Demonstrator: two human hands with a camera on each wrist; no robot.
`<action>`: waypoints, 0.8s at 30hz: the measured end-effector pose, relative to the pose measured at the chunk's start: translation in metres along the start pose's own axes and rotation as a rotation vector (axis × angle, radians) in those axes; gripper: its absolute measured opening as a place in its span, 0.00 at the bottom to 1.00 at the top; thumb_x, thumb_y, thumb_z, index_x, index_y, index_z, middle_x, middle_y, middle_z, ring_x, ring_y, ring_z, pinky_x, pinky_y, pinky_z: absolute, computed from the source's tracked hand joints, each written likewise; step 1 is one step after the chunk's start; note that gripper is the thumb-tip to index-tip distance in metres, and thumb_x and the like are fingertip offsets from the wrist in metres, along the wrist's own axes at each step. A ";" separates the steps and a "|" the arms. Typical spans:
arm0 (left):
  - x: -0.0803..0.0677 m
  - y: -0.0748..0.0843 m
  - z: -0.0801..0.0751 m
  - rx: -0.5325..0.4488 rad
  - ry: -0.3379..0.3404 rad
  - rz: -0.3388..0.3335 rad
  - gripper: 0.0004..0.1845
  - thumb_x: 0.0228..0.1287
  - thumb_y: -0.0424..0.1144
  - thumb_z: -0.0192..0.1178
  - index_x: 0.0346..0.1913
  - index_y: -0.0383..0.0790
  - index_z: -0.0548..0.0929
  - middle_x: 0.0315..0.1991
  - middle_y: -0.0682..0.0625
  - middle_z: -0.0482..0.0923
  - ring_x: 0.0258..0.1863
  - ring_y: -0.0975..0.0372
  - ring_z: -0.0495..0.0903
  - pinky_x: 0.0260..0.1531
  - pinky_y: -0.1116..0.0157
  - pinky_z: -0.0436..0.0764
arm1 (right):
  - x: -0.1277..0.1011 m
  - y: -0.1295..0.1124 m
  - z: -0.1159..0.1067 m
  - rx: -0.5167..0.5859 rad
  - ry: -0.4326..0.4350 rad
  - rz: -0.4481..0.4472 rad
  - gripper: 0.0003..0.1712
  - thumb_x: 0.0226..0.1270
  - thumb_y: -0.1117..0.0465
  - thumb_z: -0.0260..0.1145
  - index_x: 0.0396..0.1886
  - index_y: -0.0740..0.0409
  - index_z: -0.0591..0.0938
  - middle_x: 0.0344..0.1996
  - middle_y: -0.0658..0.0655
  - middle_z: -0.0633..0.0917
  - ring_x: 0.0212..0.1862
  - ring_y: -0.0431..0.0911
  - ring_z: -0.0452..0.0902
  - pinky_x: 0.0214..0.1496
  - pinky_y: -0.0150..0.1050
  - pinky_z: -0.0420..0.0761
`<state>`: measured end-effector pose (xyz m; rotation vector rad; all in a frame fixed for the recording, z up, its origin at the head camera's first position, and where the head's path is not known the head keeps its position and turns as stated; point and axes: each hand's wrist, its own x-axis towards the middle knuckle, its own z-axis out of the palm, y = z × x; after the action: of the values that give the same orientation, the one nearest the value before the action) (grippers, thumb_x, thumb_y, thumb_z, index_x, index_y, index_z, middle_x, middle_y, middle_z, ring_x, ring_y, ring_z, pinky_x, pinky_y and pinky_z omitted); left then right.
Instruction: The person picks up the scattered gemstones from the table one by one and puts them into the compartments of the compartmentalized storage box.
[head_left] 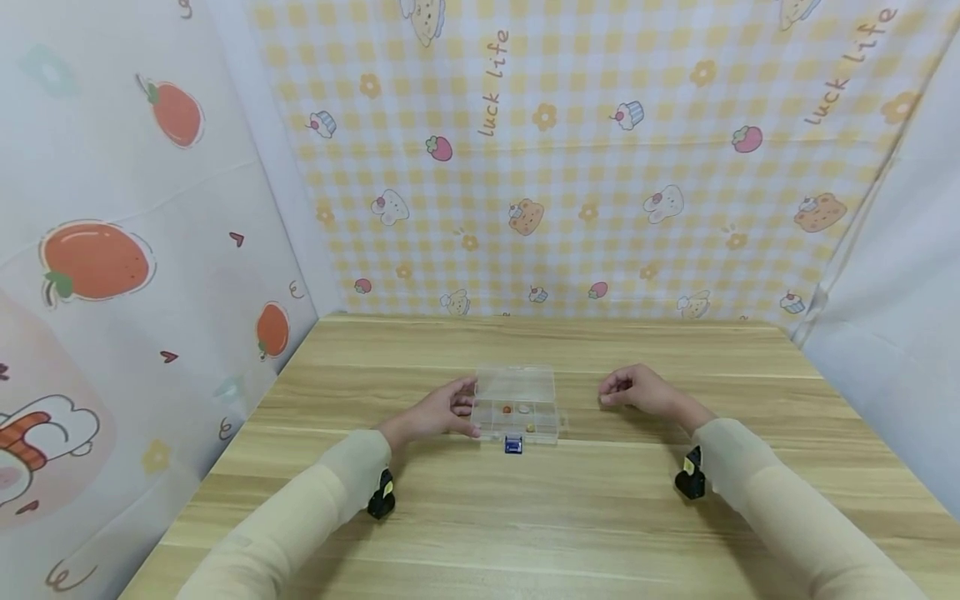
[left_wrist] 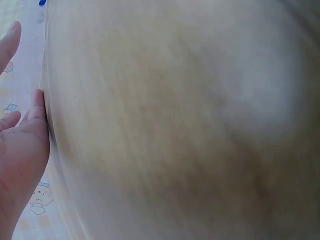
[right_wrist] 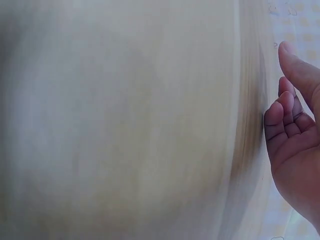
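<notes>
A clear plastic compartment box (head_left: 486, 414) lies on the table with its transparent lid (head_left: 516, 384) folded back. Small pieces sit in its compartments: an orange one (head_left: 507, 409), a whitish one (head_left: 524, 409) and a yellow one (head_left: 530, 427). At the front edge is a shiny dark-blue rectangular piece (head_left: 513, 445). My left hand (head_left: 442, 410) rests at the box's left side, thumb at the front corner, fingers spread along the edge. To the right of the box, my right hand (head_left: 637, 391) rests low over the table, fingers loosely curled, thumb apart, nothing showing between them.
The wood-grain table (head_left: 570, 517) runs back to a yellow checked cloth (head_left: 570, 175). Patterned cloth (head_left: 187, 208) hangs at the left and white cloth (head_left: 907, 275) at the right. Black wrist cameras (head_left: 382, 497) are strapped beneath both sleeves.
</notes>
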<state>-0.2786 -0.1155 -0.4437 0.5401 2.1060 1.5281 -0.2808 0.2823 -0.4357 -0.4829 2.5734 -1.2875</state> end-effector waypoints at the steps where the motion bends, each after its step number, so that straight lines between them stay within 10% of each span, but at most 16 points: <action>1: 0.000 0.000 0.000 0.002 -0.001 0.001 0.55 0.50 0.28 0.74 0.77 0.38 0.49 0.69 0.37 0.61 0.64 0.46 0.66 0.63 0.58 0.70 | 0.000 0.000 0.000 -0.003 0.003 -0.003 0.08 0.65 0.63 0.68 0.40 0.64 0.85 0.31 0.55 0.81 0.30 0.45 0.69 0.28 0.33 0.73; 24: -0.001 0.003 0.000 0.007 -0.008 0.022 0.55 0.51 0.28 0.73 0.77 0.35 0.48 0.69 0.37 0.61 0.64 0.46 0.67 0.62 0.59 0.71 | 0.003 -0.027 0.022 0.059 -0.011 -0.076 0.11 0.63 0.63 0.70 0.41 0.66 0.85 0.35 0.55 0.86 0.37 0.45 0.78 0.39 0.34 0.79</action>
<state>-0.2780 -0.1151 -0.4409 0.5732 2.1065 1.5287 -0.2712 0.2494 -0.4272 -0.5799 2.5227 -1.3783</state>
